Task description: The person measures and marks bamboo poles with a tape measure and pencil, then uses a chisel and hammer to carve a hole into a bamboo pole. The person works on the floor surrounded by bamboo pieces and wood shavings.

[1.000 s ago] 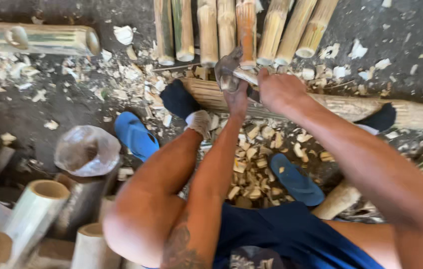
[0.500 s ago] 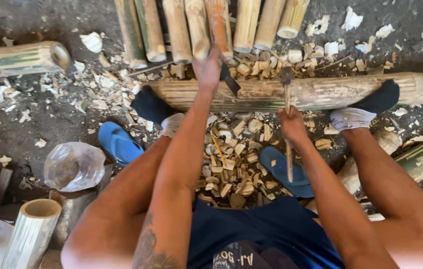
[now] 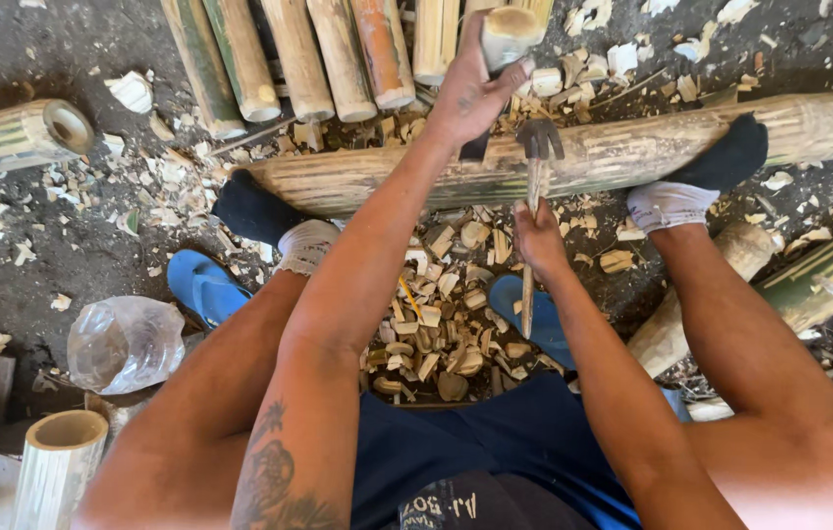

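Dark, dusty ground (image 3: 63, 245) fills the view, littered with pale wood chips (image 3: 436, 344), thickest at the centre between the person's knees. A long bamboo pole (image 3: 632, 147) lies across the upper middle, running from about nine o'clock toward three o'clock, pinned under two dark-socked feet, the left foot (image 3: 259, 216) near its thin end and the right foot (image 3: 711, 167) further along.

The left hand (image 3: 475, 83), at twelve o'clock, has its fingers wrapped tight around a short bamboo billet (image 3: 510, 29), raised above the pole. Just below it a dark blade (image 3: 475, 147) stands against the pole; whether the hand also touches it cannot be told. The right hand (image 3: 539, 236), just past centre toward one o'clock, is clamped around the slim wooden handle of a small hammer-like tool (image 3: 537, 142), whose dark metal head rests on top of the pole.

A row of cut bamboo lengths (image 3: 308, 59) lies side by side at eleven to twelve o'clock. Blue sandals (image 3: 205, 285) sit on the ground near the knees, one at nine o'clock. A crumpled clear plastic bag (image 3: 122, 344) lies at eight o'clock, with a hollow bamboo stub (image 3: 58, 461) at seven o'clock.
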